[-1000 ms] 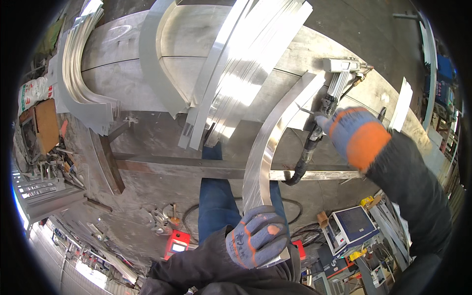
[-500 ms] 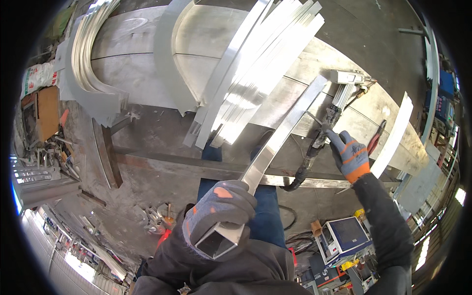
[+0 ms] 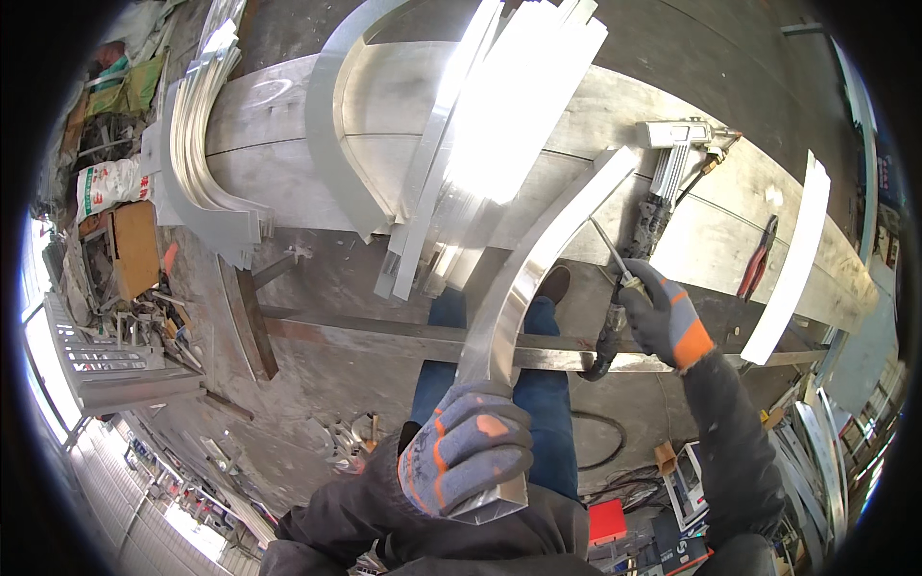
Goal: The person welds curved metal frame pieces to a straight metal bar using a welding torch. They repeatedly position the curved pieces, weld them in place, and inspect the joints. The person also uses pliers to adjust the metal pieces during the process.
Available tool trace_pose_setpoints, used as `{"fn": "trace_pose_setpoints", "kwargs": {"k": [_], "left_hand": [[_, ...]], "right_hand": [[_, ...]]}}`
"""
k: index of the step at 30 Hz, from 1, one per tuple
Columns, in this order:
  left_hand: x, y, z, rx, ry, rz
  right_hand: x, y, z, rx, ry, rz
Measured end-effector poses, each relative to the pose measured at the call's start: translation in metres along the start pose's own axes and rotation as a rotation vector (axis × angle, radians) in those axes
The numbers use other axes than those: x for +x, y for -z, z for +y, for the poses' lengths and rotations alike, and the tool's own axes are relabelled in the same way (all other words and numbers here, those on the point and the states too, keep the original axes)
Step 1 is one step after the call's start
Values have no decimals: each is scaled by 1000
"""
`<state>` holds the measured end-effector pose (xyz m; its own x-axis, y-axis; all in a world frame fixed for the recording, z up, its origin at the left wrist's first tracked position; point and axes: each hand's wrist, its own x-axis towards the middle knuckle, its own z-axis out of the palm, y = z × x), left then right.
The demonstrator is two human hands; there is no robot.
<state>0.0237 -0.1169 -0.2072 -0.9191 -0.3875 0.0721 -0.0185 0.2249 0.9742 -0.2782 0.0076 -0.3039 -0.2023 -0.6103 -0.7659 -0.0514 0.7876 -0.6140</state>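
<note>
My left hand [image 3: 468, 451], in a grey glove with orange patches, is closed around the near end of a curved, shiny metal box tube [image 3: 514, 288]. The tube's hollow end shows below the fingers, and its far end lies over the metal-topped table. In my right hand [image 3: 665, 312], also gloved, is a screwdriver [image 3: 612, 248] with a thin shaft and a pale yellowish handle. Its tip meets the tube's right edge, though I cannot tell whether it presses in. Just beyond that hand, a welding gun [image 3: 663, 173] with a black hose lies on the table.
A bright stack of metal strips [image 3: 519, 106] and a flat curved piece [image 3: 327, 106] lie on the table [image 3: 259, 125], with nested curved strips [image 3: 197, 134] at the left. Red-handled pliers [image 3: 759, 259] and a curved strip [image 3: 792, 259] are at the right. A steel beam [image 3: 384, 333] runs before my legs.
The screwdriver has come up from beside the welding gun in my right hand, its tip now at the tube. My left hand has turned the tube, so its curve shows more. My view has shifted.
</note>
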Motion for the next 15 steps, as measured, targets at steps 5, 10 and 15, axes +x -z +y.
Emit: {"fn": "trace_pose_setpoints", "kwargs": {"k": [5, 10, 15], "left_hand": [[9, -19, 3, -71, 3, 148], [18, -40, 9, -8, 40, 88], [20, -42, 15, -367, 510, 92]], "right_hand": [[-9, -24, 32, -1088, 150, 374], [1, -68, 41, 235, 83, 361], [-2, -76, 47, 420, 102, 335]]}}
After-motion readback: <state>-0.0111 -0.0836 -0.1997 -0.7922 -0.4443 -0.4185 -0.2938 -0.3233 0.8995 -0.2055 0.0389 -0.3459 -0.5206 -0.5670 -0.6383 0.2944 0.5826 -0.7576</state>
